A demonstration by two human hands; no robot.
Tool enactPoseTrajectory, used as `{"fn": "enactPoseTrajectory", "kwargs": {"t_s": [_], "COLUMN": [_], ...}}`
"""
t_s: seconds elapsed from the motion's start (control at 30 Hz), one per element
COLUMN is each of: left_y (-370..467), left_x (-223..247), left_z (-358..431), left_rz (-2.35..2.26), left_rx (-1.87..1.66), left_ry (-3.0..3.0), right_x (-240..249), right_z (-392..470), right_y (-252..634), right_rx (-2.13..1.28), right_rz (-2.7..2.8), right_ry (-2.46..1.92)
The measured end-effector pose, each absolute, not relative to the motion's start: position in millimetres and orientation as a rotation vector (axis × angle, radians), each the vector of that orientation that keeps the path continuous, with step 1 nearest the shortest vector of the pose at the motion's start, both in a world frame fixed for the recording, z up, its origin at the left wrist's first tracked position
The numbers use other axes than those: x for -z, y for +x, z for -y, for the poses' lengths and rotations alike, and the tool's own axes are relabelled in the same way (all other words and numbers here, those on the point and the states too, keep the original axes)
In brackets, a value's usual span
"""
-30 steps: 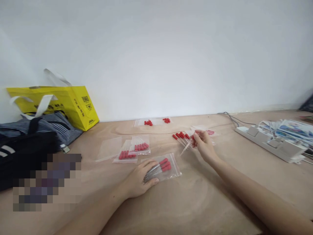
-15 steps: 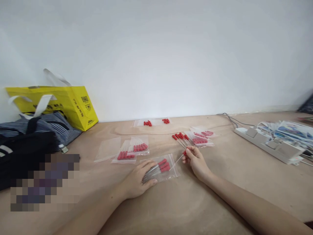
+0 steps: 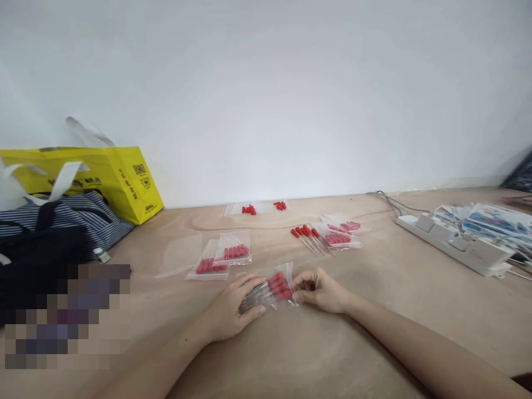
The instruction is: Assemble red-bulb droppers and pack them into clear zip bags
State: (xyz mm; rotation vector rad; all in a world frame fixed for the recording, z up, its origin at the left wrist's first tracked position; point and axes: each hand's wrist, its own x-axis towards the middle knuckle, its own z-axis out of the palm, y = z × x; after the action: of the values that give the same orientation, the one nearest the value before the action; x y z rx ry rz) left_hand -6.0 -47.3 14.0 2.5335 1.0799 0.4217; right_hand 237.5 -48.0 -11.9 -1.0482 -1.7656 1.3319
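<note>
A clear zip bag (image 3: 271,302) lies on the table with several thin droppers inside, their red bulbs (image 3: 279,284) toward its right-hand mouth. My left hand (image 3: 235,305) curls over the bag's left part, fingers above and thumb below, holding it around the dropper stems. At the mouth, my right hand (image 3: 319,289) has its thumb and fingers closed on the bag's edge, right beside the red bulbs; its fingertips are partly hidden. Just beyond that hand, several loose droppers (image 3: 305,233) lie fanned out, red ends away from me.
Filled bags (image 3: 235,252) and a flat clear bag (image 3: 178,255) lie to the left, more filled bags (image 3: 338,238) to the right. Red bulbs (image 3: 249,210) rest by the wall. A white power strip (image 3: 453,244) stands right; a yellow bag (image 3: 137,194) and striped bag (image 3: 102,221) stand left.
My right hand has moved left and nearer to me, bringing the dropper it held to the bag's mouth. More red bulbs show inside the bag. My left hand stays on it.
</note>
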Motion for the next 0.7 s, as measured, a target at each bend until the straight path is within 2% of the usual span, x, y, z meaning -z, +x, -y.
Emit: {"fn": "enactPoseTrajectory", "kwargs": {"t_s": [0.17, 0.33, 0.53, 0.6, 0.67, 0.7], "left_y": [-5.0, -6.0, -6.5, -5.3, -3.6, -2.9], "left_x": [-14.7, -10.4, -13.4, -16.1, -18.4, -19.3], "left_z": [46.9, 44.5, 46.7, 47.7, 48.2, 48.3], "left_rz": [-1.075, -1.063, -1.049, -1.059, -1.065, -1.069], "left_rx": [-0.414, -0.462, -0.443, -0.441, -0.436, -0.43], "left_ry": [2.544, 2.555, 2.536, 2.526, 2.524, 2.525], "right_x": [16.1, 18.7, 4.8, -3.6, -12.4, -16.3], "right_z": [42.2, 38.5, 33.6, 21.6, 4.0, -6.0], "right_y": [233.4, 223.8, 239.2, 249.3, 257.8, 260.6], "right_rx": [-1.379, -1.226, -1.268, -1.047, -0.618, -0.531], "right_rz": [1.788, 1.692, 1.829, 1.787, 1.73, 1.708], "right_ry": [-1.024, -1.07, -1.036, -1.21, -1.521, -1.6]}}
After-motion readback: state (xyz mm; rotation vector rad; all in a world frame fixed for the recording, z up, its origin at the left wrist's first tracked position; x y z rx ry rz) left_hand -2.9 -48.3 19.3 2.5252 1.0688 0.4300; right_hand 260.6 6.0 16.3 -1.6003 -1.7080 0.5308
